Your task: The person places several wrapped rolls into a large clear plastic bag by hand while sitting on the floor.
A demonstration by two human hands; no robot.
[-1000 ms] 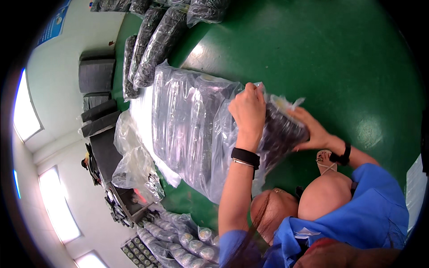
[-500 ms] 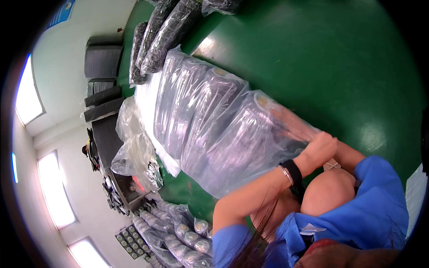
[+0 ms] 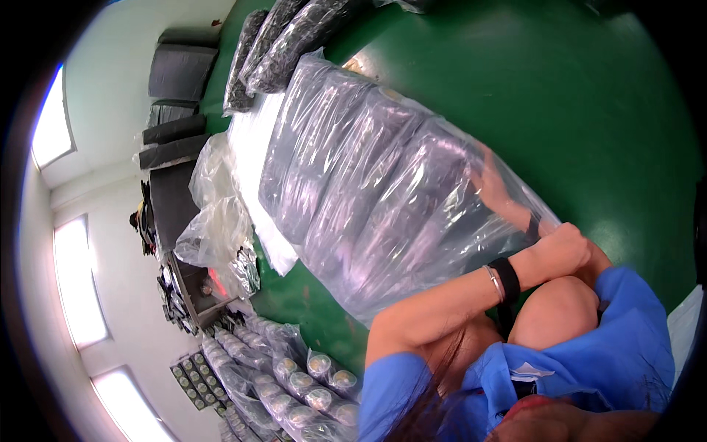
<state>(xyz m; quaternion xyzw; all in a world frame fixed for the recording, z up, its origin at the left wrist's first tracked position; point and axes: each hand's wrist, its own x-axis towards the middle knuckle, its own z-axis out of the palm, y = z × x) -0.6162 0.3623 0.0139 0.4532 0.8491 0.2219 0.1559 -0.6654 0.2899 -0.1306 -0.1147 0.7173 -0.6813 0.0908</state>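
Note:
A large clear plastic bag (image 3: 368, 191) full of long dark wrapped bundles lies across the green floor (image 3: 589, 96). My left hand (image 3: 563, 247), with a black band and a thin bracelet on its wrist, is closed on the bag's open edge near my knee. My right hand (image 3: 492, 180) is inside the bag's mouth and shows only dimly through the plastic, against the end of the bundles. Its fingers are too blurred to read. My blue sleeves and bent knees fill the lower right.
More dark wrapped bundles (image 3: 294, 29) lie at the top. Crumpled clear bags (image 3: 221, 221) and a white sheet (image 3: 250, 147) sit to the left of the big bag. Black stacked cases (image 3: 180, 70) stand at upper left. Clear packs of round items (image 3: 294, 383) lie at lower left.
The bag has been pulled further over the bundles and now lies stretched out. My left hand dropped from the top of the bag to its open edge, and my right hand went inside.

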